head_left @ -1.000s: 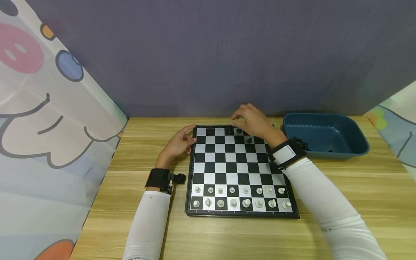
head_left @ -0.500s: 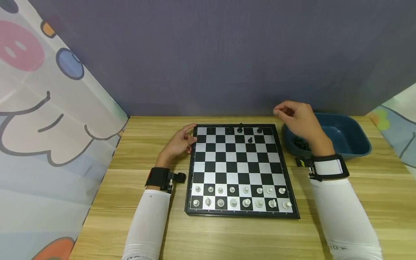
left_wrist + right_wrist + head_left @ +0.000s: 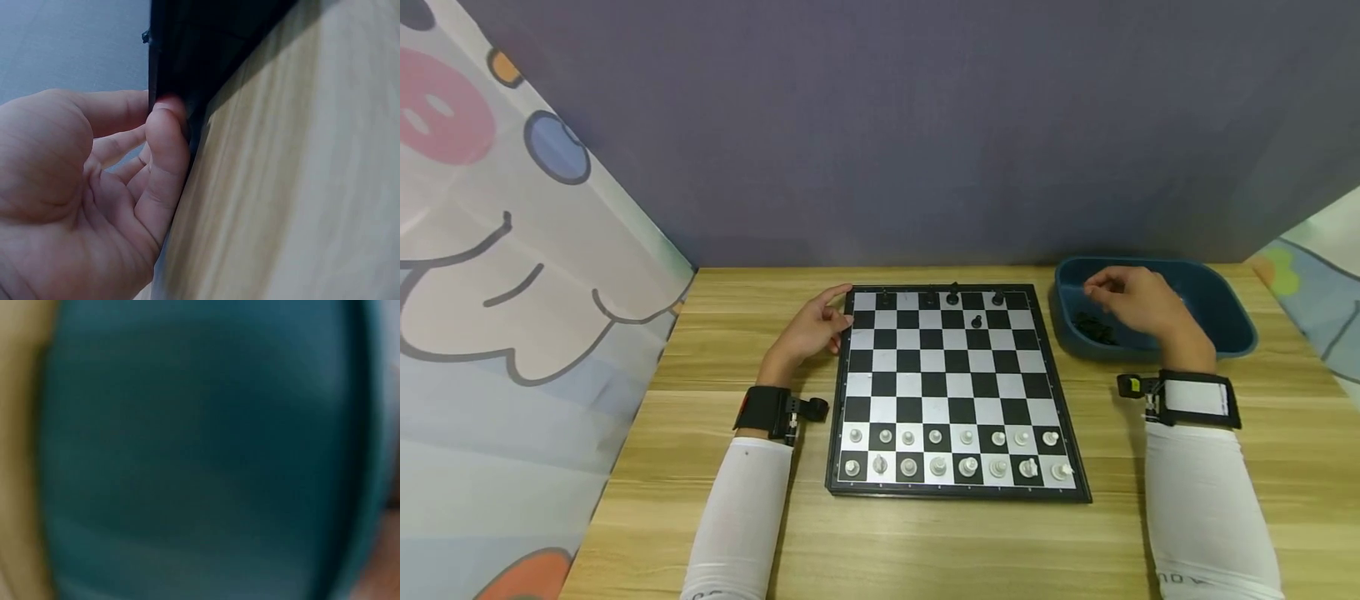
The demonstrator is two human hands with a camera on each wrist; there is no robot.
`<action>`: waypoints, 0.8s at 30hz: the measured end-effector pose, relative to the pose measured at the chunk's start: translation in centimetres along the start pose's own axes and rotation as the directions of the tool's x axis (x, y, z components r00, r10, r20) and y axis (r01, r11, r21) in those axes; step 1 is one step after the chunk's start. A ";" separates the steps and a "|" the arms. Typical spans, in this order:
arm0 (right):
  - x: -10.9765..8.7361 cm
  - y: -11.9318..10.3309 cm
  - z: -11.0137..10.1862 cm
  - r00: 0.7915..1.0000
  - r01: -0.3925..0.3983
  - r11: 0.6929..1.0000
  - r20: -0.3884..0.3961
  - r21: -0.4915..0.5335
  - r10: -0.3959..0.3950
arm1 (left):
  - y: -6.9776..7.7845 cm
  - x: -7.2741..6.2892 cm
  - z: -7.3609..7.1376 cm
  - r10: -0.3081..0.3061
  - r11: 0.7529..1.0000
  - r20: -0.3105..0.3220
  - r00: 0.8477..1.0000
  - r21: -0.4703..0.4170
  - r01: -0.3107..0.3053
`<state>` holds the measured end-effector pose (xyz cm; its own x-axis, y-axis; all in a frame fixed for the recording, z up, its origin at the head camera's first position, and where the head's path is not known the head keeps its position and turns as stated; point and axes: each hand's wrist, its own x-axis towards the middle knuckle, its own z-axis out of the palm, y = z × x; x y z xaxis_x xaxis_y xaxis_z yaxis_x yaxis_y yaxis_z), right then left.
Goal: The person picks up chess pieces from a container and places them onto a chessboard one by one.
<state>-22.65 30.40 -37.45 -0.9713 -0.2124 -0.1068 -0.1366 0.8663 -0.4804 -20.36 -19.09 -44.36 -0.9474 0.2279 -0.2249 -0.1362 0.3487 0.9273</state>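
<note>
A black-and-white chessboard (image 3: 921, 362) lies on the table. At its far left corner my left hand (image 3: 805, 333) holds the edge; in the left wrist view, fingers press the dark side of the board (image 3: 200, 44). My right hand (image 3: 1138, 300) hovers over the blue tub (image 3: 1228, 321), fingers loosely bent, with nothing visible in them. Black chess pieces (image 3: 1093, 327) lie in a heap at the tub's near left. On the far rows stand several black pieces, one a row forward, a black piece (image 3: 977, 322). The right wrist view is blurred and mostly shows the tub wall (image 3: 187, 456).
White chess pieces (image 3: 937, 467) fill the two rows closest to me. The wooden table (image 3: 737, 325) meets a grey upright panel (image 3: 865, 167) at the back. A cartoon-printed cloth (image 3: 550, 333) hangs at the left side.
My right hand has left the board's far side and travelled right to above the tub. Behind it, a black piece stands uncovered on the far row. The left hand stays in place.
</note>
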 end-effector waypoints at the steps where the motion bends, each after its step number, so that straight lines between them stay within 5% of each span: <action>1: 0.1 0.4 0.1 1.000 -0.006 1.000 0.019 -0.008 0.006 | 0.0 0.0 0.1 0.000 1.000 0.002 1.000 -0.002 0.000; 15: 0.6 2.9 0.8 0.980 0.003 0.999 0.199 -0.046 0.006 | -0.2 0.0 -0.1 -0.011 1.000 0.000 1.000 0.019 0.011; 24: 0.3 2.4 0.8 0.974 -0.016 0.998 0.223 -0.064 0.030 | 0.1 0.0 -0.1 -0.007 1.000 -0.001 1.000 0.028 0.007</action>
<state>-23.16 32.09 -39.35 -0.9071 -0.2819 -0.3127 -0.1332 0.8968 -0.4219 -20.38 -19.13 -44.28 -0.9467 0.2245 -0.2311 -0.1347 0.3758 0.9168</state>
